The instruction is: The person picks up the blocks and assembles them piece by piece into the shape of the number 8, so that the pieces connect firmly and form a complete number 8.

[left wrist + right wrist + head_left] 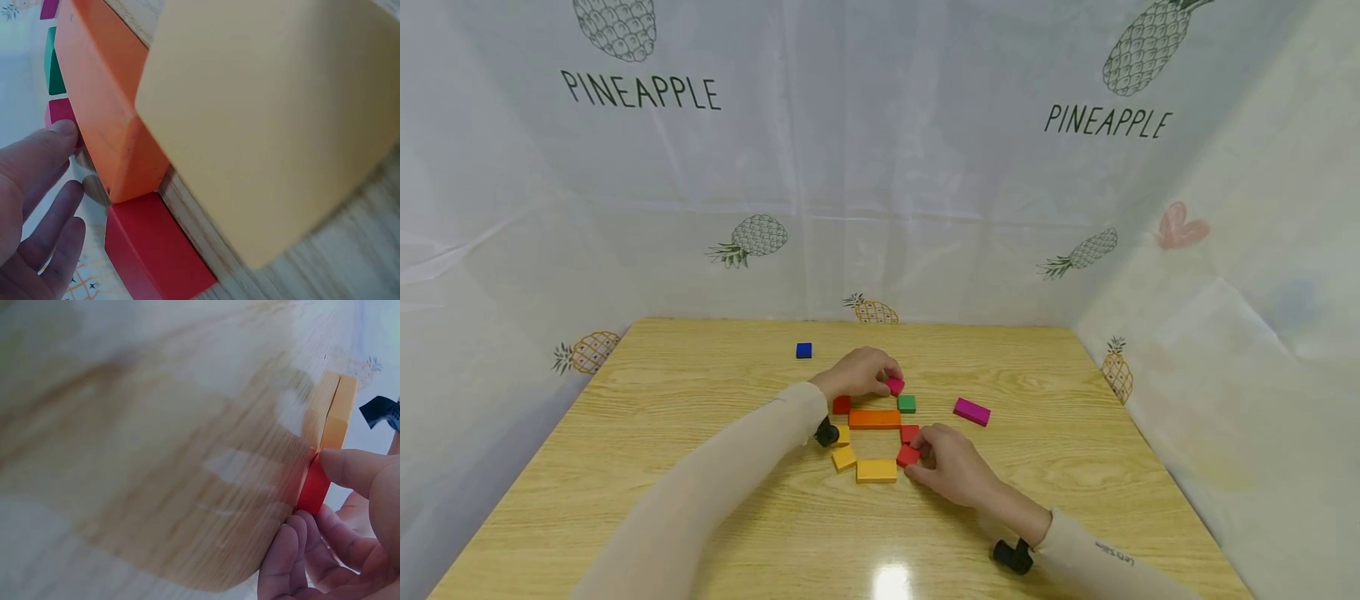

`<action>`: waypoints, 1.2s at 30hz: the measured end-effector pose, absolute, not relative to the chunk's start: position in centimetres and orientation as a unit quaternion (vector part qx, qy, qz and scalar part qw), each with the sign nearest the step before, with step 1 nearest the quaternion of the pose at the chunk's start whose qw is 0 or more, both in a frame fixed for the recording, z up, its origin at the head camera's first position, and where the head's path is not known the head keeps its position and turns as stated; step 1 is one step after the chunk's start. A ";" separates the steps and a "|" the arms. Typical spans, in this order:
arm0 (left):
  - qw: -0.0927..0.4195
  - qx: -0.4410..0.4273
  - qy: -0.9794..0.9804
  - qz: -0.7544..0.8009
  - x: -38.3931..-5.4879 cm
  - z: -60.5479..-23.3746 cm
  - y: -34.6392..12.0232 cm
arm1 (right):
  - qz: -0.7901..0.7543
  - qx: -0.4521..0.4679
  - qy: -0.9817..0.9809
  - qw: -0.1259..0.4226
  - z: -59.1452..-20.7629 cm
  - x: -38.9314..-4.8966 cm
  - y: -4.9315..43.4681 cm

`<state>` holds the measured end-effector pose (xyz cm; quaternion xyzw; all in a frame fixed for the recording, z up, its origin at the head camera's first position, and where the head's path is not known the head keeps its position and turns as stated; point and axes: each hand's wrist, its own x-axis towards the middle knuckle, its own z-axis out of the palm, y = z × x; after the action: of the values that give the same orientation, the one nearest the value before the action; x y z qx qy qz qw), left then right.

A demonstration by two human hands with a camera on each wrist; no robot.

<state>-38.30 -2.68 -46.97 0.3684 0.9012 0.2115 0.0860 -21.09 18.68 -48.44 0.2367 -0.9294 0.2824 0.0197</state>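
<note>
My left hand pinches a small pink block behind the green block. In the left wrist view its thumb lies against that pink block, and the other fingers are apart. Near the front, my right hand pinches a red block between thumb and fingers. The right wrist view shows this red block at the end of a yellow block. Another red block sits just behind it. A long orange block lies between the two hands.
A red block and yellow blocks form the left side, with a longer yellow block in front. A blue block stands at the back left; a purple block lies to the right. Pineapple-print sheeting borders the wooden table.
</note>
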 end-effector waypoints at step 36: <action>0.081 0.384 0.898 0.199 -37.7 -46.6 -2.8 | 0.281 0.225 -0.933 0.008 -48.4 -21.1 18.7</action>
<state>-37.73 -2.79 -46.58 0.3843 0.8978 0.1994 0.0808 -21.13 18.73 -48.36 0.2253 -0.9329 0.2809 0.0084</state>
